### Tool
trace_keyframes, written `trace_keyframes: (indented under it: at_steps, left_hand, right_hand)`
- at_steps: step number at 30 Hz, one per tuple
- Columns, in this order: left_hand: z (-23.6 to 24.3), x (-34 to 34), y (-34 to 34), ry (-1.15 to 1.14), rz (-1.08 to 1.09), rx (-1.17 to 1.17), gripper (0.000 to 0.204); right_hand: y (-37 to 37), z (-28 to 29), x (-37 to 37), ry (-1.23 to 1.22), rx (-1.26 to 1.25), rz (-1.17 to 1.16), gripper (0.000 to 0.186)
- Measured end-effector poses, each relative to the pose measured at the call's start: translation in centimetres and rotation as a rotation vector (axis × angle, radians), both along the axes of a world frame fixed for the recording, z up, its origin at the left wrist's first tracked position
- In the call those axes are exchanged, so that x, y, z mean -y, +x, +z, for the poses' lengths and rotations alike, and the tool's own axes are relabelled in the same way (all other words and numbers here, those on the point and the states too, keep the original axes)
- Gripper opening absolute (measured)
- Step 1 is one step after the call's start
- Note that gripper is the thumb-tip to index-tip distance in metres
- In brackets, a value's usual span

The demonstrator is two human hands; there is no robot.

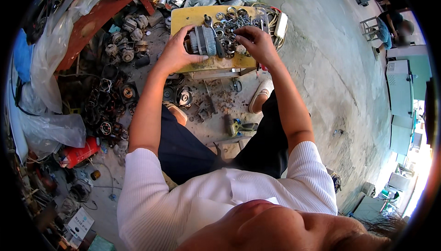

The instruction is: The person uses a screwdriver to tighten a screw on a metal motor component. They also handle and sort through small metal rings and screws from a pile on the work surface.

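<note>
A ribbed grey metal cylinder (204, 40), which looks like a motor part, lies on its side on the small yellow-topped table (186, 17). My left hand (177, 54) is wrapped round its left end, fingers over the top and thumb along the near side. My right hand (259, 46) is over the right part of the tabletop, its fingertips pinched together; what they hold, if anything, is too small to make out. Under and beside these fingers lie several metal rings and small parts (233, 17). A tool with a dark handle (220, 48) rests against the cylinder's right side.
Greasy motor parts (128, 51) crowd the floor at the left. A green power tool (241, 127) lies between my feet. A white power strip (281, 25) with coiled cable is beside the table. Another person (392, 25) sits far right. Concrete floor (340, 81) stretches along the right.
</note>
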State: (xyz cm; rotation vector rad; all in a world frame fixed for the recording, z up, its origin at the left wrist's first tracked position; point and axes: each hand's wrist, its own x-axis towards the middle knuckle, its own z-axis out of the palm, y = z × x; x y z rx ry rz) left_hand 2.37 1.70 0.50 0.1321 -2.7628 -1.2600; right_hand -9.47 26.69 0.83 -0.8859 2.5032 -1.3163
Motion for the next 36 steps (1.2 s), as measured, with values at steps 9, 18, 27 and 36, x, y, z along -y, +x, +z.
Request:
trace_keyframes:
  at_steps: [9, 18, 27, 36]
  left_hand:
    - [-1.1, 1.5, -0.2, 0.534, -0.031, 0.071, 0.084]
    - [-0.1, 2.0, -1.0, 0.197, 0.006, 0.184, 0.089]
    - [0.8, 1.2, 0.1, 0.226, 0.09, 0.049, 0.08]
    - [2.7, -0.1, 0.8, 0.061, 0.012, -0.238, 0.043]
  right_hand:
    - [3.1, -0.5, 2.1, 0.12, -0.212, 0.174, 0.04]
    - [3.9, 0.2, 3.3, -0.059, -0.154, 0.277, 0.051]
    - [3.0, -0.1, 3.4, -0.06, 0.067, 0.302, 0.039]
    - [4.6, -1.5, 5.4, 0.366, -0.442, -0.017, 0.033]
